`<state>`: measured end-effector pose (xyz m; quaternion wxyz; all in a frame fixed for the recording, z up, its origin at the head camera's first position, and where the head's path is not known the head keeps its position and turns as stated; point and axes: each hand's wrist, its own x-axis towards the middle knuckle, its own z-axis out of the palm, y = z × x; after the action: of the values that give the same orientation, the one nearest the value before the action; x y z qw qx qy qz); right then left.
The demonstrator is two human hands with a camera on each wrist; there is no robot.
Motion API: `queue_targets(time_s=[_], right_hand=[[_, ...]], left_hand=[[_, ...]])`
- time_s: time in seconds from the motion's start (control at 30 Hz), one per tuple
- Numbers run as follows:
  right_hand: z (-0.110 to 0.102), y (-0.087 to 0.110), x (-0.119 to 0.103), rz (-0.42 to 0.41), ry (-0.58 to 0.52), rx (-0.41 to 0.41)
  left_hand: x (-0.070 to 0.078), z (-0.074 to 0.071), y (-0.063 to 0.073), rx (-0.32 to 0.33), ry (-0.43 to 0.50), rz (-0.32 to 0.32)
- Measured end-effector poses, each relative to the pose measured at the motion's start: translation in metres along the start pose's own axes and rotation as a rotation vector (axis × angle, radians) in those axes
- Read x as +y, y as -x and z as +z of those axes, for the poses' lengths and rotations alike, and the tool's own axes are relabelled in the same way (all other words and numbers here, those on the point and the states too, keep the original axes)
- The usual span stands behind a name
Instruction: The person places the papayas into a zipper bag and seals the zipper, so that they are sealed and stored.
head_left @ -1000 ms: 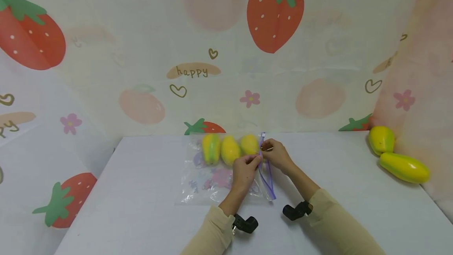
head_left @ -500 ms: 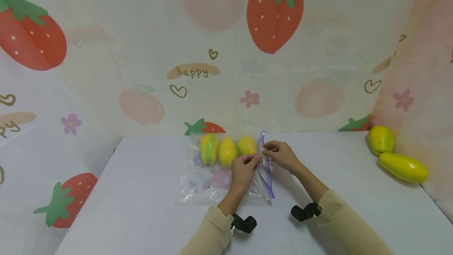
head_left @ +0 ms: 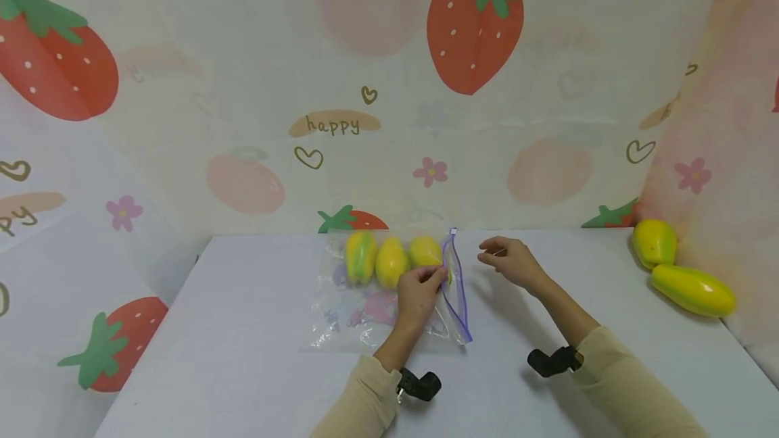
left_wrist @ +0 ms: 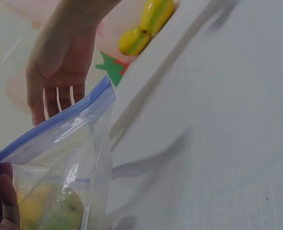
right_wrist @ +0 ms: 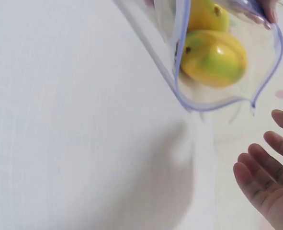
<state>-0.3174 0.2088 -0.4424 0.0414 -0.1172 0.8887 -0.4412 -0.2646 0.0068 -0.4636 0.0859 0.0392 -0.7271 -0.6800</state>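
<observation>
A clear zip bag with a purple-edged mouth lies on the table, three yellow-green papayas inside. My left hand pinches the edge of its mouth between thumb and fingers. The right wrist view looks into the gaping mouth, where a papaya shows its stem end; fingers of the left hand grip the rim at the top. To the right of the bag, apart from it, my right hand hovers with relaxed fingers and holds nothing. In the left wrist view the right hand appears beyond the purple zip strip.
Two more papayas lie at the table's right edge, one rounded and one long. A fabric backdrop printed with strawberries rises behind the white table. A black wrist camera sits on each forearm.
My right hand has let go of the bag's mouth and drawn away to the right. The mouth has spread wider. My left hand keeps its pinch in nearly the same spot.
</observation>
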Motion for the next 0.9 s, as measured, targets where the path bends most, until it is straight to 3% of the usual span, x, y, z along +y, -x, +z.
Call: queue_targets(time_s=[0.57, 0.9], right_hand=[[-0.056, 0.021, 0.012, 0.046, 0.128, 0.07], [-0.088, 0.034, 0.022, 0.014, 0.31, 0.102]], left_hand=[[0.002, -0.003, 0.0, -0.013, 0.024, -0.016], [0.002, -0.008, -0.004, -0.049, -0.002, -0.016]])
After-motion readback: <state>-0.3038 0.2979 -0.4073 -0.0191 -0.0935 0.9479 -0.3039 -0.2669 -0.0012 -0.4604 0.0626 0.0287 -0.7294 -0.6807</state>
